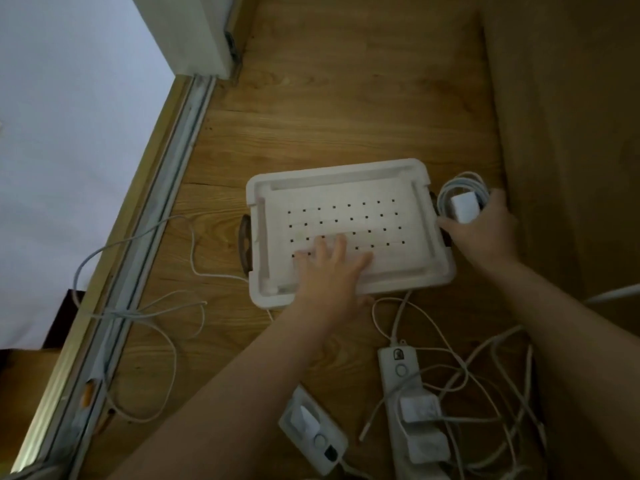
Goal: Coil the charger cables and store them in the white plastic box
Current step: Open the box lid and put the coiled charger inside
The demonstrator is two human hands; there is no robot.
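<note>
The white plastic box [349, 174] lies on the wooden floor, its top a flat white surface dotted with small dark holes and dark handles at both ends. My left hand [329, 268] lies flat on its near left part, fingers spread. My right hand [485, 230] is at the box's right end and holds a coiled white charger cable [464, 183] with its white plug adapter [464, 207]. Loose white cables [156, 313] trail over the floor to the left.
Two white power strips [401, 368] [313, 434] with plugged-in adapters lie at the bottom, amid tangled white cables [491, 386]. A metal sliding-door rail [145, 244] runs along the left by a white surface. A wooden wall [568, 133] stands to the right.
</note>
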